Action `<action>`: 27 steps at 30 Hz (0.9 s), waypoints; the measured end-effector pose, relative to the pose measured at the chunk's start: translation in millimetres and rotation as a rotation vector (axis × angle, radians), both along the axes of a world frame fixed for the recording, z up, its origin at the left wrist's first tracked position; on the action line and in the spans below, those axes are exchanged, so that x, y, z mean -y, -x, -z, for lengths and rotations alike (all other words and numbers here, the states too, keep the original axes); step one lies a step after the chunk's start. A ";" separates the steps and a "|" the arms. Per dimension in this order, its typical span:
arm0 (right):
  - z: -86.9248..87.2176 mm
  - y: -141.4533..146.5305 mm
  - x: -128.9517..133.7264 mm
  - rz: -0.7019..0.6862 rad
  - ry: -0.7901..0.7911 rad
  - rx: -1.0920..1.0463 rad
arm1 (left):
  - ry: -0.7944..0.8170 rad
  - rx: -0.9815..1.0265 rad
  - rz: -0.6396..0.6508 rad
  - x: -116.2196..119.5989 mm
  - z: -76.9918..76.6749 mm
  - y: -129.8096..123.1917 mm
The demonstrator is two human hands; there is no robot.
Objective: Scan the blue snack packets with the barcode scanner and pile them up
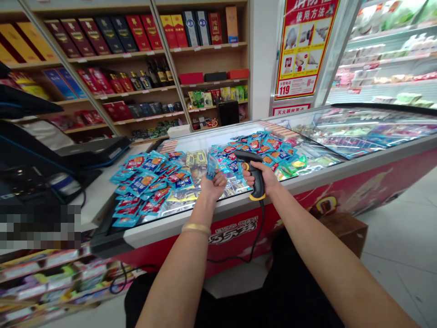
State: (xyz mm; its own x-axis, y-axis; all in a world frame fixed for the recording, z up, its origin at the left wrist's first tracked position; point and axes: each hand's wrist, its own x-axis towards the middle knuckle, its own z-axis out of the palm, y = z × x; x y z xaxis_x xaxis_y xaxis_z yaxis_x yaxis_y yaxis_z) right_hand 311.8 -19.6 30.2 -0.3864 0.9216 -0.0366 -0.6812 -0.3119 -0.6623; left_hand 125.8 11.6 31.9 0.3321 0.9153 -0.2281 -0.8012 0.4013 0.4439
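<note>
Packet (211, 167) and scanner (258, 182), one in each hand

The left hand (213, 184) grasps the small blue packet at its lower part, between thumb and fingers. It is held raised, perhaps so that its upper part stays uncovered; which side faces the scanner, I cannot tell. The right hand (262, 176) is closed around the scanner's black handle, and the scanner's head extends toward the packet. This seems a practical way to hold it, since the two hands are near each other but not touching.

From the handle, the cable (262, 223) hangs down in front of the freezer (153, 231), where it probably does not disturb the packets on top. One loose pile (141, 182) lies on the person's left, and another pile (266, 146) lies beyond the scanner. Between them, part of the glass (177, 207) shows; such spacing likely helps to keep the piles apart.
</note>
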 end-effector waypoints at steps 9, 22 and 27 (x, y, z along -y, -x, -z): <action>-0.4 14.9 -1.3 -0.090 -0.041 0.082 | -0.012 -0.052 0.061 -2.5 1.7 0.2; -3.8 21.5 0.7 -0.033 0.028 0.059 | -0.091 -0.439 -0.253 3.0 -6.2 -2.2; -2.9 57.0 -2.1 -0.072 0.039 0.063 | -0.304 -1.401 -0.833 -2.8 -18.3 58.5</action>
State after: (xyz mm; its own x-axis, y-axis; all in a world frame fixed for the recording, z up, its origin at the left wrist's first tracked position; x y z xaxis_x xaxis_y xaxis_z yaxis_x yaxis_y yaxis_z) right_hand 254.9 -17.5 33.1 -0.4478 0.8887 -0.0984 -0.6130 -0.3852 -0.6898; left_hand 67.4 14.5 50.1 -0.5354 0.7894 0.3003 0.3249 -0.1356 0.9360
